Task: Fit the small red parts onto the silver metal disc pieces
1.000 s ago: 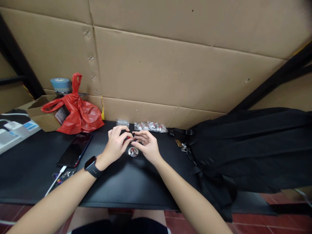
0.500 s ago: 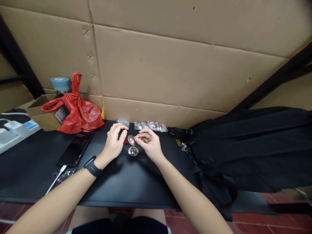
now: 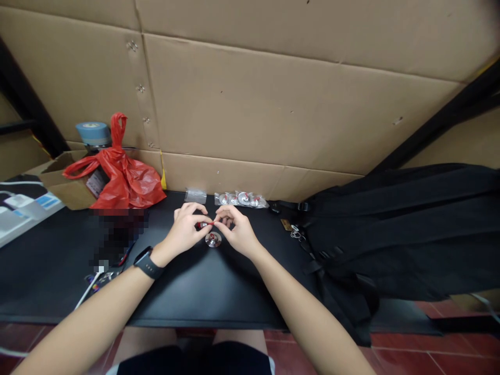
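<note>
Just above the black tabletop, my left hand [image 3: 189, 225] and my right hand [image 3: 235, 228] meet fingertip to fingertip. Both pinch the red cord [image 3: 213, 223] of a small silver finger cymbal, whose disc is mostly hidden behind my left fingers. Right below them, a second finger cymbal [image 3: 213, 240] lies on the table with its red loop on top. A row of several more finger cymbals [image 3: 244, 199] in clear wrapping lies farther back. To their left is a clear plastic wrapper [image 3: 195, 196]. A dark watch is on my left wrist.
A red plastic bag [image 3: 130, 182] and an open cardboard box [image 3: 72, 182] stand back left, near a white power strip [image 3: 35, 213]. A white cable [image 3: 88, 291] and keys lie left. A black backpack [image 3: 406, 234] fills the right. Cardboard [image 3: 253, 114] walls the back.
My left hand has moved right and closed its fingertips on the red cord beside my right fingers. The held cymbal's disc, visible before, is now mostly covered.
</note>
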### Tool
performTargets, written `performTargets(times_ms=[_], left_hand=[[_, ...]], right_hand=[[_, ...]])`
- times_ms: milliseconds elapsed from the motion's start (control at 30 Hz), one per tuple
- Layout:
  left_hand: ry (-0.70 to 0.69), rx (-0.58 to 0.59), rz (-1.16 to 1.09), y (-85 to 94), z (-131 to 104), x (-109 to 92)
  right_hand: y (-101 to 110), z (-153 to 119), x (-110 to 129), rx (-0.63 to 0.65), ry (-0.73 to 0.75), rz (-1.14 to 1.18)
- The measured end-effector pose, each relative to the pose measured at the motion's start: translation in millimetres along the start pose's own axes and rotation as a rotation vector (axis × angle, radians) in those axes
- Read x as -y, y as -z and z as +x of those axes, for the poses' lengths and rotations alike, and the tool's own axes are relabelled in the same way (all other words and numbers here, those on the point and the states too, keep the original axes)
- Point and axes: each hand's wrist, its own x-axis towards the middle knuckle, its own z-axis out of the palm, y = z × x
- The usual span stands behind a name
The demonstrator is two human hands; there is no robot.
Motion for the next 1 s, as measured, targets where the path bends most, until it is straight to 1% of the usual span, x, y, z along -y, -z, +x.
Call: performTargets(times_ms=[100, 200, 300, 367, 467, 567, 633, 733, 800, 867, 933, 1000], left_hand=[[0.037, -0.022, 0.045, -0.9, 0.9, 10.1], [0.104, -0.016, 0.046, -1.2, 2.0, 19.8], [0.148, -0.018, 0.028, 0.0, 3.1, 25.8], [0.163, -0.029, 0.026, 1.5, 4.0, 27.1], [0.182, -0.038, 0.016, 4.1, 5.5, 24.6], [0.202, -0.019, -0.016, 6.8, 7.1, 18.7], [0.238, 0.017, -0.062, 8.1, 7.6, 14.2], [0.295, 0.091, -0.185, 7.7, 7.2, 8.6], [0.289, 0.111, -0.291, 5.4, 6.3, 6.6], [0.266, 0.108, -0.380, 1.9, 5.4, 6.1], [0.260, 0.095, -0.437, -1.6, 4.7, 7.0], [0.270, 0.080, -0.472, -4.3, 4.5, 8.8]], right_hand=[[3.9, -1.1, -3.8, 0.088, 0.022, -0.204], [6.3, -3.3, -8.4, 0.248, 0.016, -0.397], [5.1, -4.8, -12.4, 0.367, -0.002, -0.479], [4.2, -4.7, -13.6, 0.381, 0.000, -0.503], [5.6, -3.3, -14.0, 0.335, -0.012, -0.522], [7.8, -0.4, -15.7, 0.237, -0.043, -0.452], [7.3, 1.8, -18.0, 0.146, -0.063, -0.330], [3.1, 4.0, -19.9, 0.041, -0.114, -0.067], [-0.2, 4.2, -18.5, 0.012, -0.126, 0.095], [-2.2, 3.6, -15.4, -0.006, -0.108, 0.194], [-2.7, 2.8, -12.0, -0.016, -0.102, 0.235], [-2.3, 2.2, -10.1, 0.001, -0.132, 0.252]])
